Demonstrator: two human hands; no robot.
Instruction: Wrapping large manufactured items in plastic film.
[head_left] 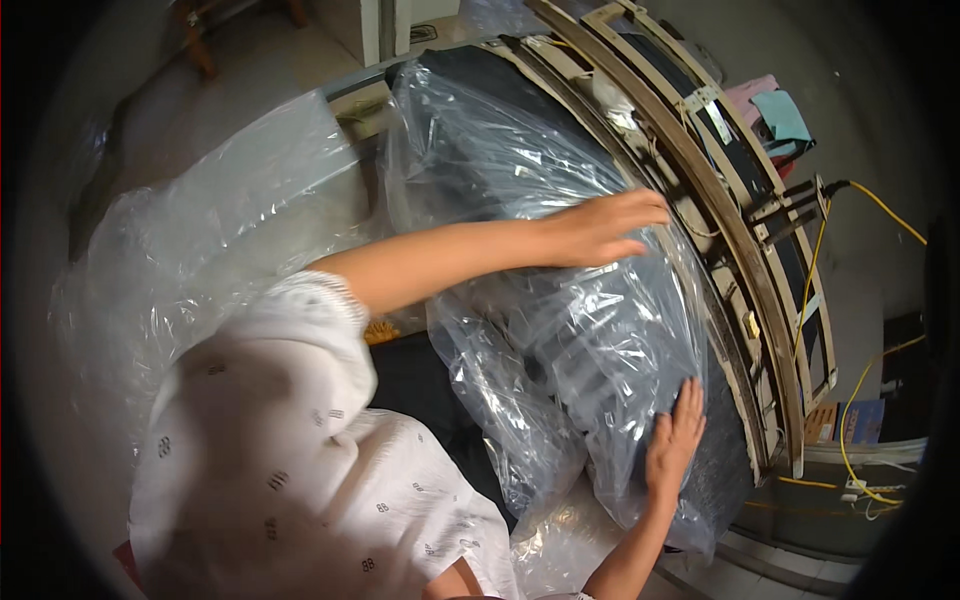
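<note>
A clear, wrinkled plastic sheet [610,330] lies over a large piece of dark material [480,80] in front of me. My left hand [605,228] reaches across it to the edge beside the wooden frame, with the fingers a little bent and the thumb apart. Nothing shows gripped in that hand. Closer to the lower right, my right hand [675,435] rests flat on the plastic with its fingers stretched out. The dark material shows through the film under both hands.
A long curved-looking wooden frame [720,215] with rails runs along the far side. Yellow cables [818,260] hang by it. More clear plastic [230,190] spreads at left. Pink and teal cloths [780,115] and a box [862,421] are beyond the frame.
</note>
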